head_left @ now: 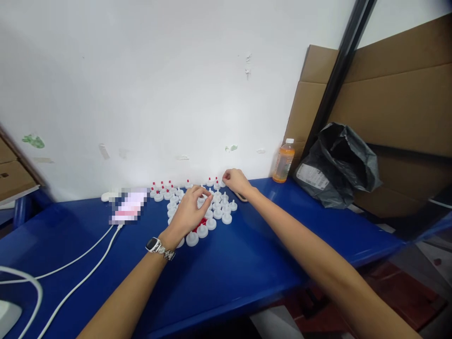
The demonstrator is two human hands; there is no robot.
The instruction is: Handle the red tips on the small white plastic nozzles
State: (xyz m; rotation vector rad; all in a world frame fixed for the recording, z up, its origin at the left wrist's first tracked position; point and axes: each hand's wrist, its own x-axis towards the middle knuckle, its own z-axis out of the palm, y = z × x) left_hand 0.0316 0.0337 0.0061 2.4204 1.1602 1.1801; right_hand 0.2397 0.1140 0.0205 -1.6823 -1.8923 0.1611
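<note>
Several small white plastic caps (215, 214) with nozzle tips stand in a cluster on the blue table (247, 263) near the wall; those at the back (163, 187) carry red tips. My left hand (189, 212), wearing a wristwatch, hovers over the cluster with thumb and fingers pinched at a cap. My right hand (236, 181) reaches to the back right of the cluster, fingers curled at a red-tipped cap by the wall. A few red pieces (202, 221) lie under my left hand.
A phone (127, 206) on a white charging cable (88, 263) lies left of the caps. An orange drink bottle (283, 161) stands by the wall at right, beside a grey plastic bag (335, 165) and cardboard boxes (395, 103). The table's front edge is near.
</note>
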